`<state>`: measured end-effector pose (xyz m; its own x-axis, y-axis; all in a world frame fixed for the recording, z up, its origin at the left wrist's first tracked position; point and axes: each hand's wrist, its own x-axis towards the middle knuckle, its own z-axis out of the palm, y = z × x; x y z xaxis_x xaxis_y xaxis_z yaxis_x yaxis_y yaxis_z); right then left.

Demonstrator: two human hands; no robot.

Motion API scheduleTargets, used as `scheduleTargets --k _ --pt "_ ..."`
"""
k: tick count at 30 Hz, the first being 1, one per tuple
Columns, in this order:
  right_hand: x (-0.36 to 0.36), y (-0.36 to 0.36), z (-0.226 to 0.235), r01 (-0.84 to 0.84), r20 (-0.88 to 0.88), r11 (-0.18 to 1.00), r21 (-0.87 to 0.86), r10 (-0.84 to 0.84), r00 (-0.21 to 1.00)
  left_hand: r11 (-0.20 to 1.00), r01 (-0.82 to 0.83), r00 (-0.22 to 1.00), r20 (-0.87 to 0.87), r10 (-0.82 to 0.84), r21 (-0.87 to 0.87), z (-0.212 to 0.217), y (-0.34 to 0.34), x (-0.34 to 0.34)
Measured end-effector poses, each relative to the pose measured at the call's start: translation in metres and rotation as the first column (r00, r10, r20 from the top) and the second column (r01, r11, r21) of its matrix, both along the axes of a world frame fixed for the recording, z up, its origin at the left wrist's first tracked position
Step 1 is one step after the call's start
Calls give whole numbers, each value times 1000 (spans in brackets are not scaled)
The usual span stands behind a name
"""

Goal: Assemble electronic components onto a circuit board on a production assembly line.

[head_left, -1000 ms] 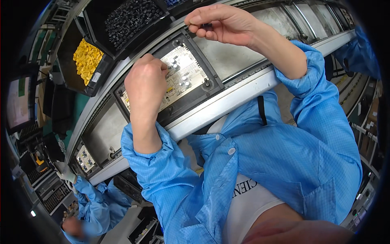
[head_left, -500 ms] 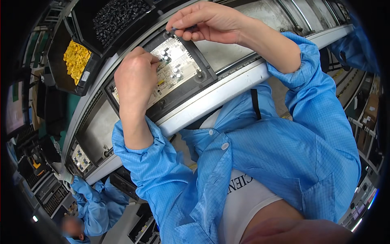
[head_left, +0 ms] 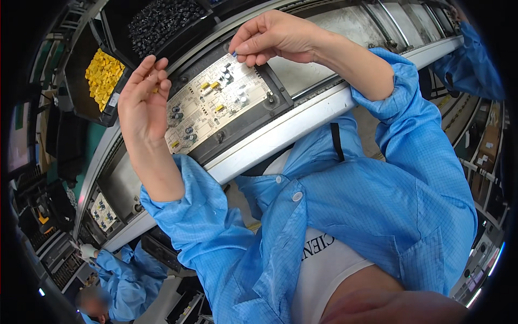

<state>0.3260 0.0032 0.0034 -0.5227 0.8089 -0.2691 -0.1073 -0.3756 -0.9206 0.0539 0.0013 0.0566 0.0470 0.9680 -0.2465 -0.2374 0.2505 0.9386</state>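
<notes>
A pale circuit board (head_left: 197, 116) lies in a black carrier frame (head_left: 245, 125) in front of me, with several small yellow box-shaped components (head_left: 219, 108) and dark round capacitors standing on it. My left hand (head_left: 143, 105) is raised over the board's left side, clear of its surface. Its fingers are curled, and a bit of yellow, apparently a small yellow component (head_left: 155, 89), shows between them. Over the board's far edge, my right hand (head_left: 272, 40) pinches a small blue component (head_left: 234, 54) between thumb and forefinger; the fingers hide most of it.
Beyond the rail stand a black bin of yellow components (head_left: 102, 81) and another of black components (head_left: 162, 24). A metal rail (head_left: 280, 129) runs along the conveyor's near side. Further left lies another circuit board (head_left: 102, 211), with a co-worker in blue (head_left: 127, 278) beside it.
My left hand has lifted off the board and moved left, uncovering yellow components. My right hand has shifted slightly nearer, keeping its pinch at the board's far edge.
</notes>
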Motion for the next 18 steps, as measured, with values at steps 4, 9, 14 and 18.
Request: scheduleTargets --k 4,9,14,18 --pt "-3 -7 3 -34 271 974 226 -29 962 998 -39 983 176 47 -49 -4 0 2" --pt "-13 -13 0 -119 496 789 602 -253 831 996 78 953 292 -83 30 -5 -3 -1" --pt "-24 -17 -6 -146 567 715 683 -394 723 999 28 970 241 -32 21 0 -8 5" --pt "-28 -19 -8 -170 583 692 701 -419 697 998 34 982 181 -44 61 0 -11 6"
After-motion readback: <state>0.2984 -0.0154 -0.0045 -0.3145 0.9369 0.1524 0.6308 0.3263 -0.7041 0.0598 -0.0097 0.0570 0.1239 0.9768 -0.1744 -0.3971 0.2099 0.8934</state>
